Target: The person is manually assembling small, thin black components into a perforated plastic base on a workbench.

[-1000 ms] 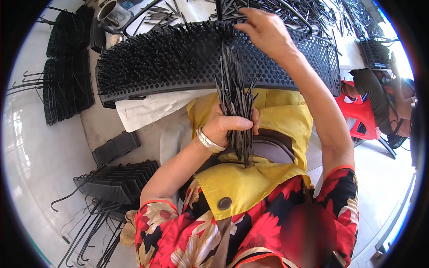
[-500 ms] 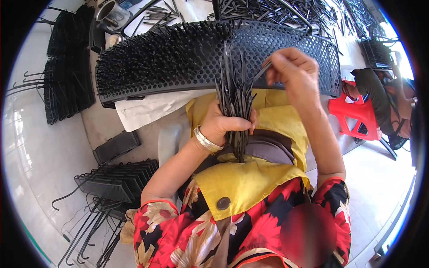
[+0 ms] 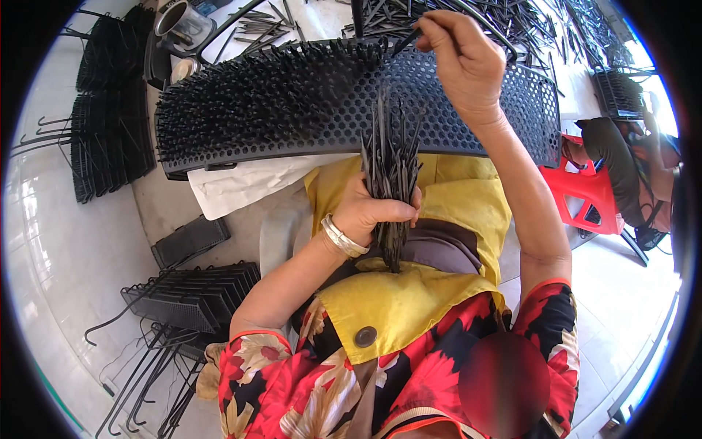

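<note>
Left grip (image 3: 369,211): you are clasping a bundle of slim black strips (image 3: 393,161) just on your side of the panel's near edge, the thumb lying across them and the tips fanning upward
Right grip (image 3: 442,40): you are pinching a single slim black strip (image 3: 406,42) between thumb and fingers, its free end slanting down to the left over the panel
Perforated panel (image 3: 504,110): this long black board is stretching crosswise in front of you, its left part bristling with upright strips (image 3: 248,102), its right part showing bare holes
Strip tip: it is pointing at the border between bristles and bare holes; whether it is touching or entering a hole, I cannot tell
Risk at the holes: that strip could be catching on a rim or knocking its neighbours askew, if you are bringing it in at this slant beside such a dense crowd
Risk in the bundle: strips could be sliding out onto your yellow apron (image 3: 409,307), if your left thumb is pressing unevenly on so loose a fan
Risk at the near edge: the bundle's tips are overlapping the panel in this view and could be snagging, if you are raising them; contact is not showing
Reserve: loose strips (image 3: 530,25) are lying heaped and crisscrossed on the white bench (image 3: 325,16) beyond the panel, where pulling one could be dragging others along
</note>
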Motion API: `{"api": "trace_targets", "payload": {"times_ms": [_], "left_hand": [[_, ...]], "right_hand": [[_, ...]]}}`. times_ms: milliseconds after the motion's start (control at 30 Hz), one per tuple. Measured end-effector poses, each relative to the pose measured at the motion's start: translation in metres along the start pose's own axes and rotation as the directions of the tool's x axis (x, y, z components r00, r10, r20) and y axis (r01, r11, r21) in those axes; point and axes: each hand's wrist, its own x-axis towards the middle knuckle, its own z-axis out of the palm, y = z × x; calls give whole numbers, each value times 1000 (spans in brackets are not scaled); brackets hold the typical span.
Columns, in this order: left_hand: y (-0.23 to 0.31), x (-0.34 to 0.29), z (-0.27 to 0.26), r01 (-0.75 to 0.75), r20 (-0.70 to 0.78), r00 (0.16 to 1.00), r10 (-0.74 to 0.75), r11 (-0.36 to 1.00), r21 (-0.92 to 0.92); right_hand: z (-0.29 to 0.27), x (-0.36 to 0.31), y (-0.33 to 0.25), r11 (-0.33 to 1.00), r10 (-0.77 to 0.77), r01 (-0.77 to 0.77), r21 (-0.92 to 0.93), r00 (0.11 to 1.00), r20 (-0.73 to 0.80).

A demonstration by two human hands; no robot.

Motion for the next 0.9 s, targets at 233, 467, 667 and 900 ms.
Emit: {"api": "trace_targets", "payload": {"times_ms": [233,467,667,900], "left_hand": [[1,0,1,22,-13,1000,-22,1000,3],[0,1,-2,21,-26,999,-21,1000,12],[-2,1,0,-9,12,1000,9,1000,-5],[-3,-1,-2,-1,-29,1000,1,1000,7]], "right_hand": [[1,18,8,976,-191,214,-24,911,366],[-14,1,3,984,46,26,-178,921,388],[-38,-35,-39,491,670,-854,173,497,552],[-38,-8,-22,757,568,-551,352,821,63]]}}
